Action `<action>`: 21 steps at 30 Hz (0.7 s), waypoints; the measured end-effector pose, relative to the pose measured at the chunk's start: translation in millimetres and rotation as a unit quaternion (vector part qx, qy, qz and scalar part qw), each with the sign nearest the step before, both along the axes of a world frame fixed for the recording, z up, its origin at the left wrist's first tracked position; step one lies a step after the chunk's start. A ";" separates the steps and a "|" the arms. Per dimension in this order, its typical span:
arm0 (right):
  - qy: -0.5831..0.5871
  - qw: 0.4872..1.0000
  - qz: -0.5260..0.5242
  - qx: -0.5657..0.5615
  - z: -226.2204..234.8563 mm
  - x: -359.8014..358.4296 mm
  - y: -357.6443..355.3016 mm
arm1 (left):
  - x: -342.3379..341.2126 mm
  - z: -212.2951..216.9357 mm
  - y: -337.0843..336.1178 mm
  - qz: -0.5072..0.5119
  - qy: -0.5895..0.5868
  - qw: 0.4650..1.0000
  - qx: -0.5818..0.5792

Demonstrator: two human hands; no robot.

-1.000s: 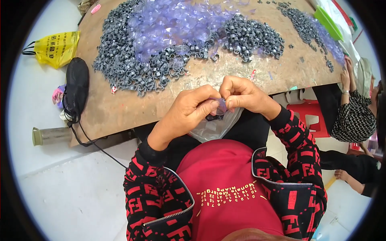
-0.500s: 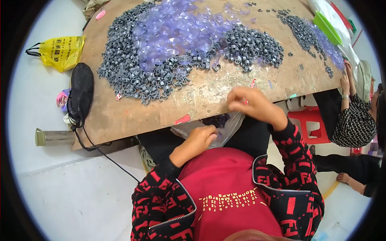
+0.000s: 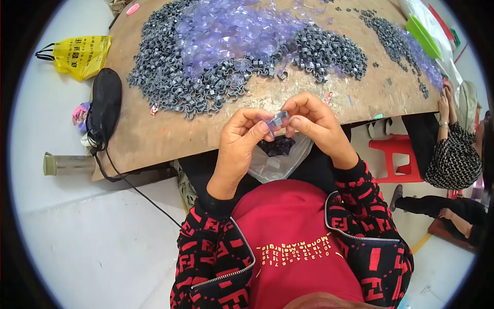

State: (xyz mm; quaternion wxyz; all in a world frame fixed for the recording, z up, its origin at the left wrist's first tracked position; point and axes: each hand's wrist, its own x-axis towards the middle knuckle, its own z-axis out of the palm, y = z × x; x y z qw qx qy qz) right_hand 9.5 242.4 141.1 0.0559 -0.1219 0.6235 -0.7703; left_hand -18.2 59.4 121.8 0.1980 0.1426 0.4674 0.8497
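Above the table's near edge, my left hand [image 3: 234,141] pinches a translucent purple plastic piece [image 3: 269,124] between thumb and fingers. Against it, my right hand [image 3: 321,126] grips a small grey plastic clip [image 3: 280,118]; the two parts touch, but whether they are joined I cannot tell. Below my hands, a clear plastic bag [image 3: 272,170] lies open at my lap with dark purple pieces [image 3: 278,146] inside. Farther up the table spreads a large heap of grey clips [image 3: 159,77], with a pile of purple pieces [image 3: 226,36] over its middle.
The brown tabletop [image 3: 149,139] carries a second heap of clips [image 3: 386,38] at the far right, near a green tray [image 3: 423,36]. On the left are a black cased object [image 3: 104,103] with a cord and a yellow bag [image 3: 82,56]. Another person [image 3: 455,154] sits at right beside a red stool [image 3: 396,154].
Both hands have come together above the table edge. A purple piece now shows in my left hand and a grey clip in my right. The view has shifted slightly.
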 end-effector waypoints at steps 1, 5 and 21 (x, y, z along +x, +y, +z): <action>-0.004 1.000 -0.009 0.013 -1.5 -0.1 -0.8 | 1.7 -1.6 0.2 -0.008 -0.015 1.000 0.017; -0.020 1.000 -0.011 0.016 2.3 3.9 -2.6 | 10.9 -4.7 0.2 -0.016 -0.033 0.998 0.049; 0.094 0.912 -0.136 0.374 -10.9 -47.6 50.0 | 29.1 -114.2 -2.3 -0.104 0.170 0.894 -0.401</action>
